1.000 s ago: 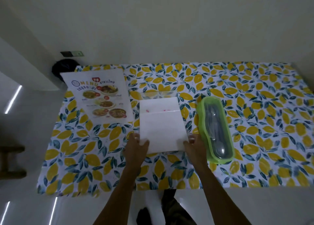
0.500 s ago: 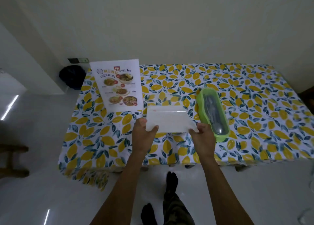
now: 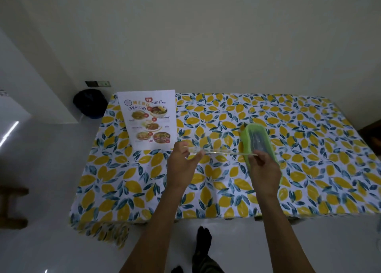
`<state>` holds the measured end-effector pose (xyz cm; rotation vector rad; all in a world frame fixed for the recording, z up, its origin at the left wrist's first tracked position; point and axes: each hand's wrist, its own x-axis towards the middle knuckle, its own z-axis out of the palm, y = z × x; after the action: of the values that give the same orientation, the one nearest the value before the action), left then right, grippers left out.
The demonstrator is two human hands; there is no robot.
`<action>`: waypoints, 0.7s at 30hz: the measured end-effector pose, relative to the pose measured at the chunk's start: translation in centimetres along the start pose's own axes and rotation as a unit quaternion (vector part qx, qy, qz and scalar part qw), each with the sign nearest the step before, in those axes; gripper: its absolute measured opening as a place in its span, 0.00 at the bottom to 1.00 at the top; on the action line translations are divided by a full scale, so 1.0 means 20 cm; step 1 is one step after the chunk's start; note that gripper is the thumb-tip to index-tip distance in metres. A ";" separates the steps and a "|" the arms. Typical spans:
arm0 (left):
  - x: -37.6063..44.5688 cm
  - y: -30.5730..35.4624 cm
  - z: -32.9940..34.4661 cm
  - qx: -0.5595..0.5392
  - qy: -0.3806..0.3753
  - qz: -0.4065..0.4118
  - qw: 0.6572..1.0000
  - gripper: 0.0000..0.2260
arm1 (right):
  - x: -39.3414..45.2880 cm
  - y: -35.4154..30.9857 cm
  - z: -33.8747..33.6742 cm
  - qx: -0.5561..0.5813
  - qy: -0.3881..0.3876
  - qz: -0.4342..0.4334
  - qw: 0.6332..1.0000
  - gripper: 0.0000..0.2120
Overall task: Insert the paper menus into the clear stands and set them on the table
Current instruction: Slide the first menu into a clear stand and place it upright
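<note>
Both hands, left hand (image 3: 181,165) and right hand (image 3: 262,167), pinch the clear stand (image 3: 223,152) edge-on above the tablecloth (image 3: 226,190). The printed menu (image 3: 151,120) stands at ten o'clock. Setting-down step; next likely calls for lowering it upright.

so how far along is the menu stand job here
One printed colour menu already stands upright at the far left of the lemon-print tablecloth, so that one looks done. In hand: the left hand and right hand hold a second clear stand edge-on above the table. Left: setting it down. Whether paper is inside it can't be told.
</note>
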<state>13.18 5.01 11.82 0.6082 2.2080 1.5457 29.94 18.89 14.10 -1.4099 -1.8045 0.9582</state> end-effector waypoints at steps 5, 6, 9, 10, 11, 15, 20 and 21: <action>0.22 0.07 0.01 0.048 0.035 0.040 0.997 0.30 | 0.22 -0.10 0.06 0.013 0.004 -0.026 1.000 0.13; 0.27 0.09 0.02 0.056 0.040 0.043 0.997 0.28 | 0.27 -0.12 0.08 0.013 0.003 -0.030 0.999 0.13; 0.45 0.13 0.05 0.064 0.058 0.076 0.993 0.32 | 0.44 -0.18 0.13 0.009 -0.004 -0.039 0.999 0.13; 0.51 0.15 0.06 0.067 0.070 0.085 0.992 0.33 | 0.49 -0.20 0.15 0.008 -0.008 -0.045 0.999 0.13; 0.56 0.17 0.08 0.074 0.081 0.090 0.990 0.34 | 0.55 -0.21 0.17 0.008 -0.012 -0.053 0.999 0.13; 0.75 0.23 0.13 0.118 0.105 0.077 0.984 0.29 | 0.75 -0.23 0.26 0.009 -0.023 -0.066 0.998 0.13; 0.95 0.20 0.22 0.169 0.120 0.027 0.978 0.28 | 0.93 -0.23 0.36 0.005 -0.035 -0.061 0.998 0.13; 0.97 0.20 0.23 0.187 0.122 0.027 0.974 0.27 | 0.96 -0.22 0.38 0.004 -0.040 -0.062 0.997 0.13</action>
<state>0.04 20.37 12.95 0.6157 2.7229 1.2935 17.19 35.83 14.93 -1.2540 -1.9203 0.9671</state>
